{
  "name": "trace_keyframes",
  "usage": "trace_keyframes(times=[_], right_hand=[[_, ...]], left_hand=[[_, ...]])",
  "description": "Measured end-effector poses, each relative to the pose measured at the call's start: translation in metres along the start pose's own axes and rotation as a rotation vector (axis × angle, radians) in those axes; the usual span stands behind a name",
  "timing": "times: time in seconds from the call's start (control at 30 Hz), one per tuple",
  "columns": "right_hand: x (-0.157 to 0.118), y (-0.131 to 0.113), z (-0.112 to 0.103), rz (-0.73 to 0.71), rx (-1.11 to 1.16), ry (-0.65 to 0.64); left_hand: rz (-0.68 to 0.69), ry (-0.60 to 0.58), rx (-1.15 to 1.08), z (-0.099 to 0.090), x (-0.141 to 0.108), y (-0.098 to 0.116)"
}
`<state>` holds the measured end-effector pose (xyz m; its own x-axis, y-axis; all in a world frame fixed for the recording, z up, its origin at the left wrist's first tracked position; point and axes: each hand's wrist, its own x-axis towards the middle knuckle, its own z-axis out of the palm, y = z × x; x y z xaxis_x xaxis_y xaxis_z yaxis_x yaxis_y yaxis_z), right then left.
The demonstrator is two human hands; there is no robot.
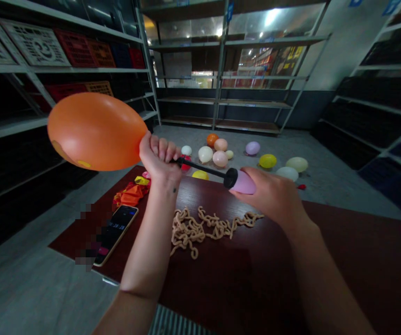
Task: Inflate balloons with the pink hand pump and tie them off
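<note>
A large inflated orange balloon (96,130) sticks out to the left of my left hand (160,156), whose fingers are wrapped round its neck and the end of a pump. My right hand (273,190) grips the pink body of this balloon pump (245,182), and its black rod stretches between the two hands. Both hands are above the dark brown table (256,270). Below them lies a tangled heap of beige twisted cord (190,230). The balloon's neck and the pump's tip are hidden inside my left fist.
Uninflated orange, red and yellow balloons (130,193) and a phone (116,232) lie at the table's left. Several inflated balloons (205,154) rest on the floor beyond. Metal shelves (217,100) stand behind, with crates (40,44) on the left ones.
</note>
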<state>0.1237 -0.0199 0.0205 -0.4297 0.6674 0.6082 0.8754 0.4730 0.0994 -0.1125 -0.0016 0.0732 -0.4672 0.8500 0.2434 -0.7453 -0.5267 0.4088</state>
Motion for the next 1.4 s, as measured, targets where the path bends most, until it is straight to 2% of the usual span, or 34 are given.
trace_keyframes(times=[0.17, 0.43, 0.53, 0.63, 0.77, 0.93, 1.13, 1.4], right_hand=[[-0.002, 0.018, 0.0, -0.032, 0.125, -0.024], [-0.005, 0.019, -0.005, 0.033, 0.121, -0.061], [-0.005, 0.02, -0.011, 0.047, 0.087, -0.065], [-0.004, 0.015, -0.018, 0.039, 0.044, -0.061], [0.0, -0.002, -0.022, 0.047, 0.034, -0.071], [0.002, -0.018, -0.024, 0.053, 0.103, -0.096], [0.001, -0.023, -0.016, 0.042, 0.095, -0.054], [0.002, -0.027, -0.012, 0.036, 0.073, -0.002]], left_hand=[[0.051, 0.008, 0.026, 0.001, -0.004, 0.009], [0.11, -0.1, 0.071, 0.014, -0.029, 0.007], [0.138, -0.111, 0.107, 0.017, -0.035, -0.002], [0.137, -0.064, 0.16, 0.021, -0.041, -0.016], [0.067, -0.016, 0.189, 0.031, -0.055, -0.037], [-0.076, -0.031, 0.138, 0.038, -0.071, -0.055], [-0.143, -0.064, 0.172, 0.029, -0.057, -0.056], [-0.131, -0.042, 0.161, 0.021, -0.032, -0.038]])
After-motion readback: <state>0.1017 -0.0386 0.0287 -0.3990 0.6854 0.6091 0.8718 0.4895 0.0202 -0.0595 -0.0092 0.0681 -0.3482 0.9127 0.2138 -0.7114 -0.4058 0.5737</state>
